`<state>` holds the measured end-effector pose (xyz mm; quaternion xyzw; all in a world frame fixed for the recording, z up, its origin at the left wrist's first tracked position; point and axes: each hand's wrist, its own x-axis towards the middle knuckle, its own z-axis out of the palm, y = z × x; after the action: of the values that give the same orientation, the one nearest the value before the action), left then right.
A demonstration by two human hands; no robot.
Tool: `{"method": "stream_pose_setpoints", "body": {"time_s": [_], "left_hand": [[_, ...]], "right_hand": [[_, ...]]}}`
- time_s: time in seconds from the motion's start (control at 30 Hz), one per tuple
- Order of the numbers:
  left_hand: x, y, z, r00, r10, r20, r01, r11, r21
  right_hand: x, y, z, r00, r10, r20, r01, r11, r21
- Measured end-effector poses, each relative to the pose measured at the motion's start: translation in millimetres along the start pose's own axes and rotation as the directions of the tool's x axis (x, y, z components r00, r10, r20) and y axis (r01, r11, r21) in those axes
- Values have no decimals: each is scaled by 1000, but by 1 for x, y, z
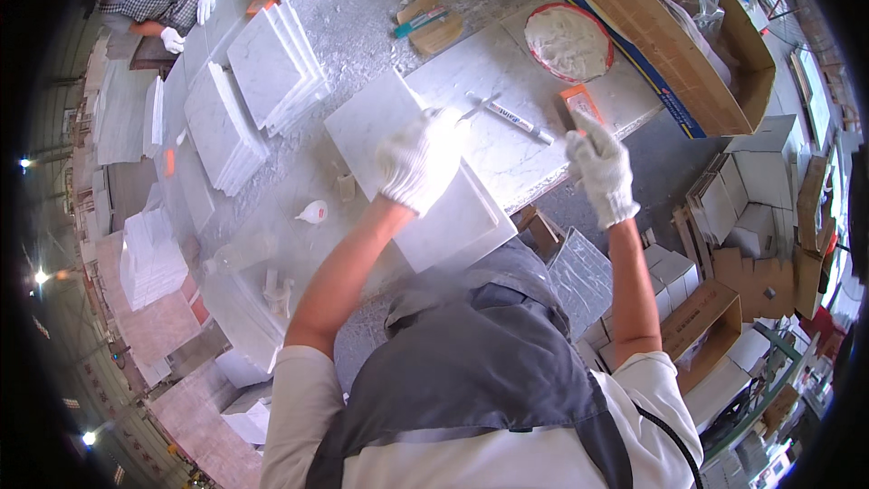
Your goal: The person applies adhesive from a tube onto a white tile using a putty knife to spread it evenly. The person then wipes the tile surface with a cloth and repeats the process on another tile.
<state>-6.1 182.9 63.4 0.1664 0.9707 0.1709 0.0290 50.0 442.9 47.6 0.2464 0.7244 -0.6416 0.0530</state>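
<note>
My left hand [421,158], in a white knit glove, is over a pale marbled slab [367,127]. Its fingers look curled, but glare washes them out; what they hold is unclear. A thin grey blade [480,107] shows at the fingertips, beside a white paint marker [516,121] lying on the stone. My right hand [602,172], gloved too, is raised near the worktop's right edge. Its fingers are closed on a small dark flat piece [563,113], next to an orange box [584,101]. Another white slab [457,217] lies close to my body.
A round tub of white paste [568,41] with a red rim stands at the far right, by a long open cardboard box [674,36]. Stacks of marbled tiles [276,68] are at the left. A co-worker [167,0] in white gloves is at the far left. A small white bottle [312,211] lies left.
</note>
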Motion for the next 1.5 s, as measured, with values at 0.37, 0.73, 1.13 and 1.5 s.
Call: {"method": "stream_pose_setpoints", "body": {"time_s": [0.37, 0.73, 1.13, 1.5], "left_hand": [[189, 66, 26, 902, 21, 432, -59, 996, 73], [223, 79, 67, 827, -100, 554, 52, 994, 101], [34, -107, 17, 984, 169, 54, -172, 842, 512], [-159, -27, -7, 996, 17, 92, 59, 644, -763]], "right_hand": [[131, -24, -80, 887, -451, 100, 367, 556, -746], [188, -7, -60, 893, -357, 273, 396, 339, -853], [27, 27, -48, 956, -293, -15, 275, 913, -301], [-3, 8, 125, 469, -423, 775, 880, 156, -448]]}}
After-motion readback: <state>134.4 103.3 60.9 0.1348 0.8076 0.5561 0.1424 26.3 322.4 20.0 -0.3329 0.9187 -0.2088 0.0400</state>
